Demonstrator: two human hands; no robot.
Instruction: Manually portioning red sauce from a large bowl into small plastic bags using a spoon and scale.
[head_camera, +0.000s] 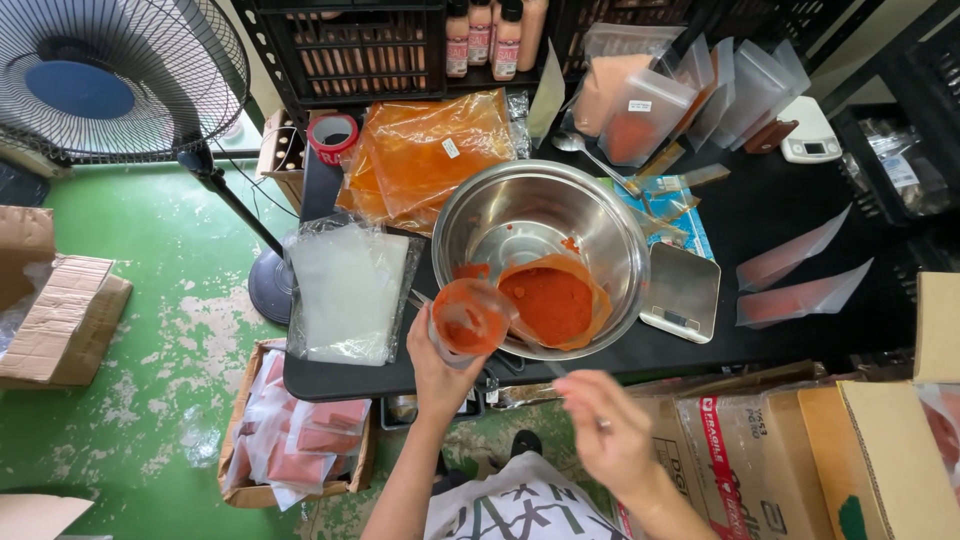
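Note:
My left hand holds a clear plastic cup smeared with orange-red paste, tilted toward the rim of a steel mixing bowl. Inside the bowl lies an open plastic bag of red paste. My right hand hovers blurred below the table edge, near my body; a thin utensil seems to sit in its fingers, but the blur hides what it is. A ring shows on one finger.
The black table carries a stack of clear bags, filled orange pouches, a red tape roll, a small scale, a spoon and standing pouches. A fan and cardboard boxes stand around on the green floor.

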